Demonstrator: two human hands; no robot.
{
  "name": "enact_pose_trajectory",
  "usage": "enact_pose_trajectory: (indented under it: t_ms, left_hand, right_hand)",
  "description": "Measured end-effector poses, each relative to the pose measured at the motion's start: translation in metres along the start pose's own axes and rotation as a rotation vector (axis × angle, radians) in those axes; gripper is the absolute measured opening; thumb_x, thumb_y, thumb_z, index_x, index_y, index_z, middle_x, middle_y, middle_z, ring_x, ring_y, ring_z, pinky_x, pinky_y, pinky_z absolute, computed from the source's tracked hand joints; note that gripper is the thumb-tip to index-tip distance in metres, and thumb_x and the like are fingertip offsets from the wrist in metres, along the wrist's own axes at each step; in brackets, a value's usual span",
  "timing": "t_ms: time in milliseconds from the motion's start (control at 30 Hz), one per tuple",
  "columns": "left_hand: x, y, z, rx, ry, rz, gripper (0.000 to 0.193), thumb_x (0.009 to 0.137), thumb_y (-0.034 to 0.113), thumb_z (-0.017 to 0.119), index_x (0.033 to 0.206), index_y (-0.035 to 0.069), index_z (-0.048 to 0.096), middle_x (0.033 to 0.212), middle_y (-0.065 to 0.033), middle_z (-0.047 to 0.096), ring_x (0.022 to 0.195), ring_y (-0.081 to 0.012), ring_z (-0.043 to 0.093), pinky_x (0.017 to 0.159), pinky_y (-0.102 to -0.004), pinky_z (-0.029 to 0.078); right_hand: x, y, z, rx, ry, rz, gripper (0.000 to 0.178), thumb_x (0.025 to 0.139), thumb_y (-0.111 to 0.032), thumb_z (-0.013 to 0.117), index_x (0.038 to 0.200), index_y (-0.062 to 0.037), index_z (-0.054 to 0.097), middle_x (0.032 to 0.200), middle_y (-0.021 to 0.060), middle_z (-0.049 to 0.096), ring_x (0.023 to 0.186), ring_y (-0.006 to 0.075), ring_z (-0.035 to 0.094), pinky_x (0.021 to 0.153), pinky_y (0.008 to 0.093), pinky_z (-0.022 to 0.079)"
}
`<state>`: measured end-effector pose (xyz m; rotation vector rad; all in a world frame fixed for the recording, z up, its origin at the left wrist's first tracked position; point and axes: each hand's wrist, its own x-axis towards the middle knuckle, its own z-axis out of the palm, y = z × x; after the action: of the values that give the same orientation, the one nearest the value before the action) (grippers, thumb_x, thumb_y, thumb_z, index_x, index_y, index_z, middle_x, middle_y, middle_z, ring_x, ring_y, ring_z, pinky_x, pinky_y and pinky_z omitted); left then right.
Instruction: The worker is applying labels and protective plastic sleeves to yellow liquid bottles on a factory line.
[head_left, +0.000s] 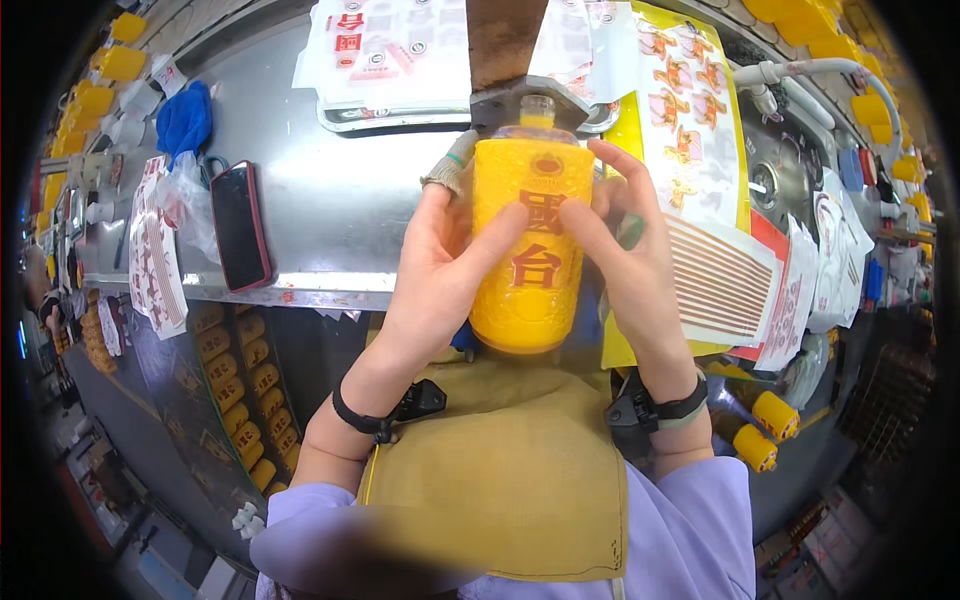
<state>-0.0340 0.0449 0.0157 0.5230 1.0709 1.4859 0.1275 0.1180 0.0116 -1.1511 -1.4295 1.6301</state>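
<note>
Bottle [528, 310], bright yellow, right in the middle of the view, neck toward the far side of the bench, base toward the wearer, big red characters facing up at the camera! It's held between two hands at the near edge of the workbench [330, 200], its lower end over the apron [490, 450]; whether it touches the bench, I cannot tell. Left hand [432, 265] clasps one flank, thumb pressed flat on the front, a knitted finger cover [447, 172] beside the shoulder. Right hand [630, 240] mirrors it, thumb on the front near the lettering, index finger raised and bent by the shoulder, the other fingers partly hidden behind. Each wrist wears a black strap, one on the left [365, 415] and one on the right [680, 408]. Just beyond the neck stands a brown metal post [507, 40], with printed white sheets [400, 50] on a metal tray [375, 122] beside it. Out to the right, a sheet of orange-red figures [690, 110] lies near a striped sheet [720, 280], a pale pipe [850, 66] behind. Over on the left, a dark phone [238, 225], a clear plastic bag [192, 212] and a blue cloth [184, 118]. Below bench level, yellow bottles line up on the left [230, 390], and more lie on the right [775, 413].
</note>
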Motion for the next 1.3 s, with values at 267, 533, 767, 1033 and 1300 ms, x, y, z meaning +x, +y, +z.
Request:
enact_pose_trajectory:
  t_ms: [267, 533, 767, 1033, 1300]
  left_hand:
    - [-0.0008, -0.0011, 0.0014, -0.006, 0.008, 0.006, 0.07, 0.101, 0.004, 0.064, 0.159, -0.002, 0.025, 0.148, -0.0116, 0.051, 0.133, -0.0173, 0.053, 0.11, -0.0343, 0.046]
    - [0.0007, -0.0006, 0.0005, -0.01, 0.014, 0.008, 0.069, 0.101, 0.005, 0.065, 0.159, -0.002, 0.027, 0.148, -0.0121, 0.051, 0.134, -0.0176, 0.052, 0.111, -0.0348, 0.045]
    - [0.0048, -0.0005, 0.0022, 0.003, 0.047, -0.005, 0.063, 0.101, 0.006, 0.065, 0.154, -0.001, 0.033, 0.145, -0.0118, 0.054, 0.131, -0.017, 0.055, 0.109, -0.0344, 0.047]
    - [0.0036, -0.0008, 0.0028, 0.013, 0.017, -0.022, 0.067, 0.102, 0.006, 0.063, 0.159, 0.0, 0.028, 0.15, -0.0128, 0.051, 0.136, -0.0196, 0.051, 0.113, -0.0359, 0.042]
    - [0.0009, 0.0029, 0.0014, 0.02, 0.002, -0.02, 0.072, 0.1, 0.007, 0.065, 0.161, -0.001, 0.026, 0.154, -0.0151, 0.047, 0.141, -0.023, 0.047, 0.118, -0.0389, 0.037]
  right_hand:
    - [-0.001, 0.0053, 0.0034, 0.069, 0.022, 0.004, 0.062, 0.091, -0.019, 0.082, 0.141, -0.0022, 0.049, 0.086, -0.0059, 0.041, 0.077, 0.0039, 0.041, 0.068, 0.0187, 0.035]
    - [-0.0022, 0.0017, 0.0034, 0.1, 0.009, 0.02, 0.061, 0.092, -0.015, 0.08, 0.143, -0.0029, 0.049, 0.087, -0.0059, 0.041, 0.079, 0.004, 0.041, 0.069, 0.0187, 0.035]
    - [-0.0042, 0.0005, 0.0046, 0.089, 0.001, 0.026, 0.065, 0.091, -0.012, 0.08, 0.145, -0.0038, 0.045, 0.089, -0.0055, 0.041, 0.081, 0.0047, 0.04, 0.072, 0.0183, 0.035]
    - [-0.0038, 0.0007, 0.0045, 0.058, 0.002, 0.018, 0.065, 0.091, -0.013, 0.081, 0.145, -0.003, 0.045, 0.09, -0.0056, 0.04, 0.081, 0.0044, 0.04, 0.072, 0.018, 0.035]
    - [-0.0048, 0.0, 0.0037, 0.083, -0.006, 0.027, 0.067, 0.09, -0.012, 0.081, 0.146, -0.0025, 0.045, 0.089, -0.0056, 0.041, 0.081, 0.0044, 0.04, 0.072, 0.0182, 0.035]
